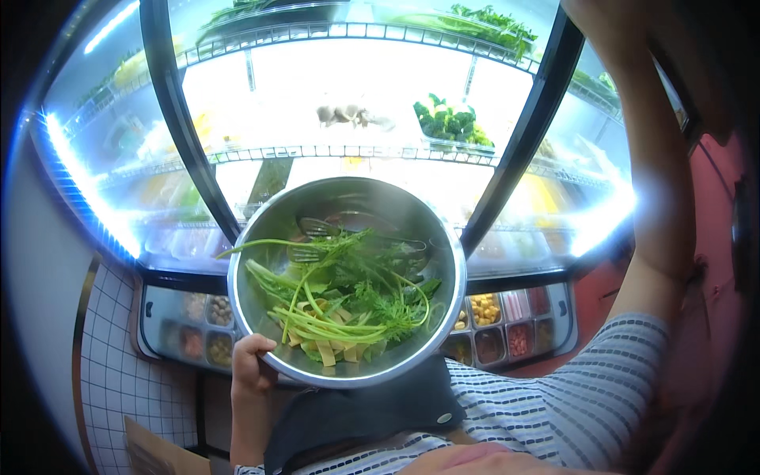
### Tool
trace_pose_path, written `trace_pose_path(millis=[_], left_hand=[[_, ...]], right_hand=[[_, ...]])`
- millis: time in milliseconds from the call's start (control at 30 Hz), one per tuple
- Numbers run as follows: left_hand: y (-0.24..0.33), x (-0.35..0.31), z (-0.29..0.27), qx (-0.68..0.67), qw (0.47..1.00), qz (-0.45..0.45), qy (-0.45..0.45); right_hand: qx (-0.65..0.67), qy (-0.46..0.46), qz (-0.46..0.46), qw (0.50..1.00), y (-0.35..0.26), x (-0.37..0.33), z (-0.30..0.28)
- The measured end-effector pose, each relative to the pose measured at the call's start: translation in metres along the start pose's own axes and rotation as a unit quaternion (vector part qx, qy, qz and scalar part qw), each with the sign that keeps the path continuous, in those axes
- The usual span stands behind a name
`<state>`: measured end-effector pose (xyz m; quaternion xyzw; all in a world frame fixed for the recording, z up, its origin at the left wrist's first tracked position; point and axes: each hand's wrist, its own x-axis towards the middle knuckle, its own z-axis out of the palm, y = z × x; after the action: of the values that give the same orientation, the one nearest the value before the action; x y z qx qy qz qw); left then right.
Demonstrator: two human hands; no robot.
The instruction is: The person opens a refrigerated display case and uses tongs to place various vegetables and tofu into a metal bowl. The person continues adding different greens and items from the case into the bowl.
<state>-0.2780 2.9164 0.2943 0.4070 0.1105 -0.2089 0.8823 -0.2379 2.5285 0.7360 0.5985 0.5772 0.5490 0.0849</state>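
My left hand (pixel 252 362) grips the rim of a large round steel bowl (pixel 454 305) at its lower left, thumb over the edge. Inside lie long-stemmed leafy greens (pixel 348 305) and flat tan strips (pixel 326 352). Metal tongs (pixel 318 228) with slotted ends rest among them, partly covered by leaves. One green stem sticks out past the bowl's left rim. My right arm (pixel 661 198) stretches up along the right side, beside the door frame of a lit display fridge. Only part of my right hand (pixel 606 20) shows at the top edge; its fingers are out of sight.
Ahead stands the bright fridge with wire shelves (pixel 348 152) and dark door frames (pixel 526 131). Broccoli (pixel 453 120) and pale mushrooms (pixel 348 113) sit on the middle shelf. Below, behind the bowl, are small compartments of food (pixel 485 309). Cardboard (pixel 162 451) lies at lower left.
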Motion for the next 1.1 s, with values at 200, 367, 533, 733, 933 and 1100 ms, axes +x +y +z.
trace_pose_path(millis=[200, 367, 533, 733, 933, 1100], left_hand=[[-0.003, -0.003, 0.0, -0.023, 0.999, -0.006, -0.038], [-0.009, -0.006, -0.011, -0.002, 1.0, 0.021, -0.02], [-0.02, 0.001, -0.018, -0.028, 0.999, 0.035, -0.002], [-0.03, 0.003, -0.02, -0.029, 0.997, 0.051, -0.049], [-0.022, -0.001, -0.015, -0.003, 0.998, 0.039, -0.057], [-0.021, -0.006, -0.018, -0.003, 0.998, 0.057, -0.036]], right_hand=[[-0.315, -0.34, 0.075, 0.883, 0.023, -0.08, -0.002], [-0.324, -0.435, 0.412, 0.732, 0.059, -0.115, 0.028], [-0.108, -0.611, 0.57, 0.539, 0.073, -0.114, 0.003], [0.125, -0.42, 0.661, 0.609, 0.052, -0.12, -0.019], [0.104, -0.475, 0.621, 0.615, 0.057, -0.109, -0.021], [0.058, -0.526, 0.646, 0.551, 0.069, -0.112, -0.035]])
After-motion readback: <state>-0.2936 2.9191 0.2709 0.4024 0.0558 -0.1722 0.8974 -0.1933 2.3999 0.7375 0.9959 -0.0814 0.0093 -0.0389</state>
